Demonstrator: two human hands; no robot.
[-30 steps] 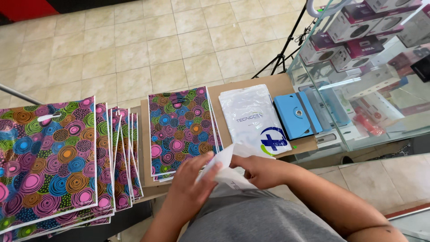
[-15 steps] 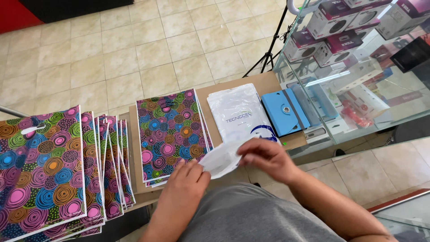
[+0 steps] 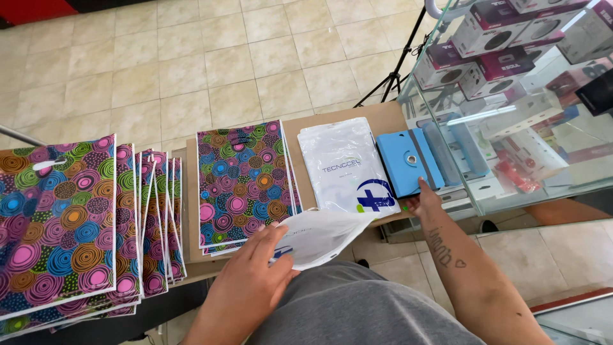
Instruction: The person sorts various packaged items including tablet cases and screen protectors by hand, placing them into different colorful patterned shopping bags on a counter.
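My left hand (image 3: pixel 252 278) lies on a white plastic bag (image 3: pixel 322 233) and holds it open just above my lap, at the near edge of a brown table (image 3: pixel 383 120). My right hand (image 3: pixel 423 198) reaches out to the near edge of a blue tablet case (image 3: pixel 407 163) and its fingers touch it. Between them a stack of white plastic bags with a blue mark (image 3: pixel 345 165) lies flat on the table.
A stack of colourful circle-patterned bags (image 3: pixel 246 179) lies left of the white bags. More patterned bags (image 3: pixel 70 223) stand in a row at far left. A glass display case (image 3: pixel 523 96) with boxed goods is on the right. A black tripod (image 3: pixel 399 67) stands on the tiled floor.
My right hand has let go of the white bag and moved right to the blue tablet case. My left hand still holds the bag.
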